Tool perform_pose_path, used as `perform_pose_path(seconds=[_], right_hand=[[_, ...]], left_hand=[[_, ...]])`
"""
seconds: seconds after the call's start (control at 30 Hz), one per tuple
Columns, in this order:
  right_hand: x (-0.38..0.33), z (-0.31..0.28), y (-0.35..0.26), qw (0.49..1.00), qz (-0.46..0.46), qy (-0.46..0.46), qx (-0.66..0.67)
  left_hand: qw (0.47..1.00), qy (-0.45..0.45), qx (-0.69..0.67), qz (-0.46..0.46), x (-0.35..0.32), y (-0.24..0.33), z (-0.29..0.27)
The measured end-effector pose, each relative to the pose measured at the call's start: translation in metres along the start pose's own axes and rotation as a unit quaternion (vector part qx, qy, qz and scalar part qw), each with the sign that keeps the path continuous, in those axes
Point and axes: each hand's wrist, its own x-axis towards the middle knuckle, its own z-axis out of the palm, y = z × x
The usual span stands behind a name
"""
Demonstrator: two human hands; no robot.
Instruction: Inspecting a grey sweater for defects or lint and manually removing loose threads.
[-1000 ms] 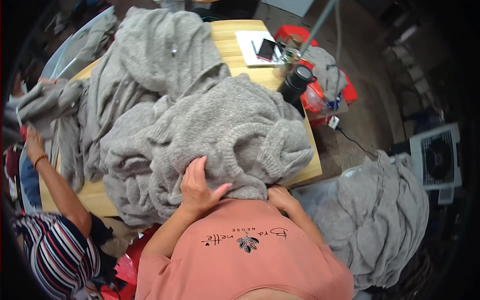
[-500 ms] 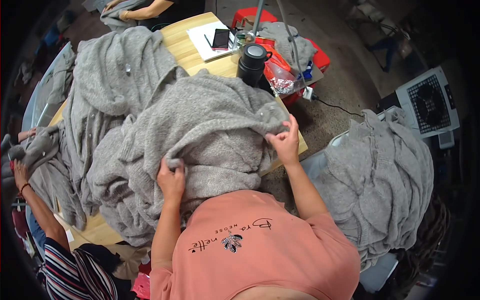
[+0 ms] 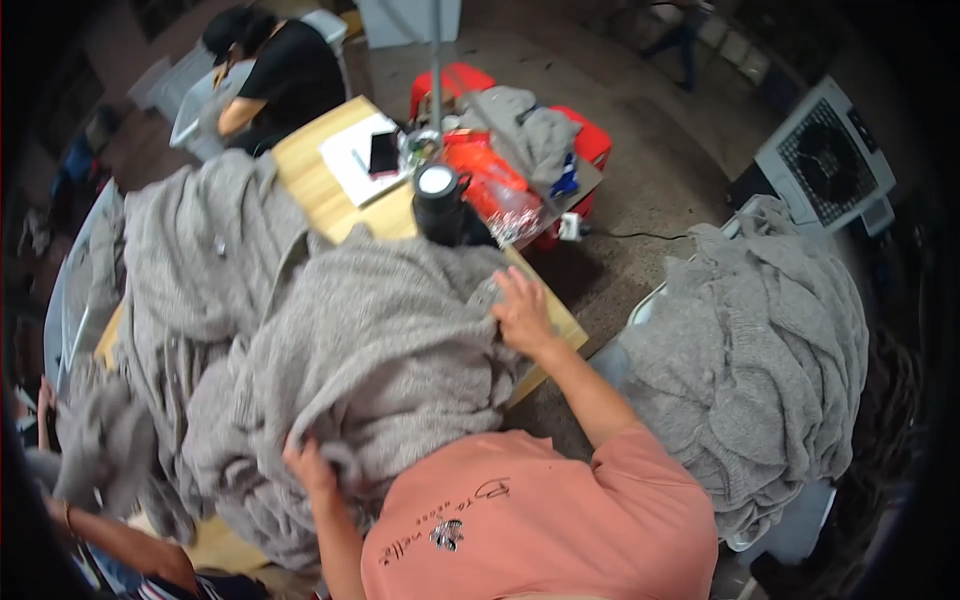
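Note:
A grey knitted garment [image 3: 370, 350] lies spread over a heap of similar grey knitwear on the wooden table [image 3: 320, 180]. My left hand [image 3: 312, 462] grips the garment's near edge at the lower left. At the garment's right edge, my right hand [image 3: 522, 310] is pressed on the knit with fingers curled into it, close to the table's right rim. My salmon-coloured shirt fills the bottom of the view.
A second pile of grey knitwear [image 3: 760, 350] sits on a chair to my right. A black cylinder [image 3: 440, 205], papers and a phone [image 3: 384, 152] are on the far table end. Red crates [image 3: 500, 170] and a fan [image 3: 828, 155] stand on the floor. One person sits beyond; another's arm [image 3: 120, 540] is lower left.
My right hand moved out to the garment's right edge and my left hand shifted down to its near edge. The view swung rightwards, showing more of the floor and fan.

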Motion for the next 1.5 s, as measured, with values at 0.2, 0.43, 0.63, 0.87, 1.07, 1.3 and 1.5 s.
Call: perform_pose_path(seconds=[0.2,0.43,0.63,0.87,1.07,1.3,1.5], right_hand=[[0.023,-0.069,-0.052,0.931,-0.314,0.083,0.169],[0.030,-0.098,-0.151,0.861,-0.354,0.005,0.366],[0.022,-0.078,-0.118,0.865,-0.262,-0.208,0.374],[0.018,-0.067,-0.086,0.783,-0.206,-0.297,0.505],[0.023,-0.074,-0.089,0.782,-0.041,-0.153,0.603],[0.025,-0.109,-0.097,0.876,-0.067,0.172,0.446],[0.019,-0.112,-0.109,0.729,-0.147,-0.101,0.661]], left_hand=[[0.924,0.022,0.290,0.248,-0.017,0.057,-0.052],[0.892,-0.367,0.184,0.189,-0.060,0.087,0.051],[0.933,-0.253,0.164,0.197,-0.049,0.077,0.039],[0.939,-0.125,0.131,0.293,-0.046,0.097,0.030],[0.921,-0.013,0.101,0.376,-0.020,0.129,0.007],[0.940,0.004,0.184,0.287,-0.004,0.117,0.032],[0.985,-0.134,0.023,0.109,-0.035,0.070,0.018]])
